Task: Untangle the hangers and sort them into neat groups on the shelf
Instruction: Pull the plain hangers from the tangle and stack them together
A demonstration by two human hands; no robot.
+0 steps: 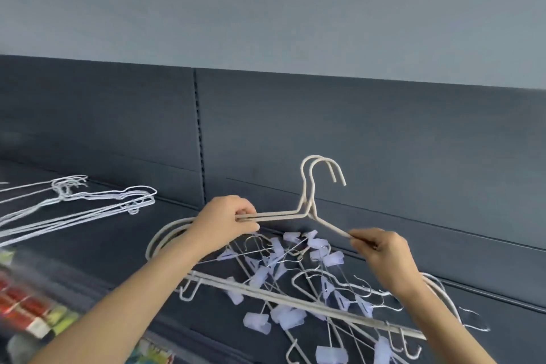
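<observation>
Fingers (245, 214) of my left hand (224, 223) curl round one shoulder of two cream hangers (308, 211) held together, hooks up, while my right hand (381, 251) pinches the other shoulder, above the tangled pile of clip hangers (295, 278) toward the front edge of the shelf (103, 239). I judge I should keep the hooks matched and lift straight so nothing snags. Thin wire hangers (88, 201) lie grouped toward the shelf's left end, with a dark back panel (384, 142) and pale wall (266, 9) behind.
</observation>
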